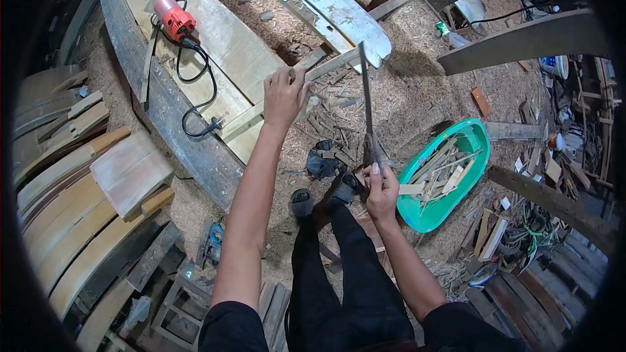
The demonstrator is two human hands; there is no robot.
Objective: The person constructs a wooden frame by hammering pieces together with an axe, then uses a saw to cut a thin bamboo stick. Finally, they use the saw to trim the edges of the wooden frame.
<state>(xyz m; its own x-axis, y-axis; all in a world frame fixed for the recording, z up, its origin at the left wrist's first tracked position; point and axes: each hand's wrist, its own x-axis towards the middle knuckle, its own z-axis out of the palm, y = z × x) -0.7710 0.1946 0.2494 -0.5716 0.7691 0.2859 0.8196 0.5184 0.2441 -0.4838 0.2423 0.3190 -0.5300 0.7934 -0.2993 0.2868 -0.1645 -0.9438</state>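
Note:
My left hand [285, 96] is closed around a long, pale wooden strip [336, 62], which runs slantwise from the bench plank towards the white curved board. In my right hand [382, 190] is the dark handle of a machete [366, 94]. Its long, narrow blade points away from me, with the tip beside the strip's far end. Close to the right hand stands a green plastic tub [417, 221] filled with wood offcuts [450, 168]. One pale offcut juts over the tub's rim right at the fingers.
A red power tool [177, 21] with a black cord [212, 85] lies on the wide planks at left. Curved boards [85, 215] are stacked at lower left. Shavings and scraps cover the ground around my feet. A curved timber [521, 42] extends in from the right.

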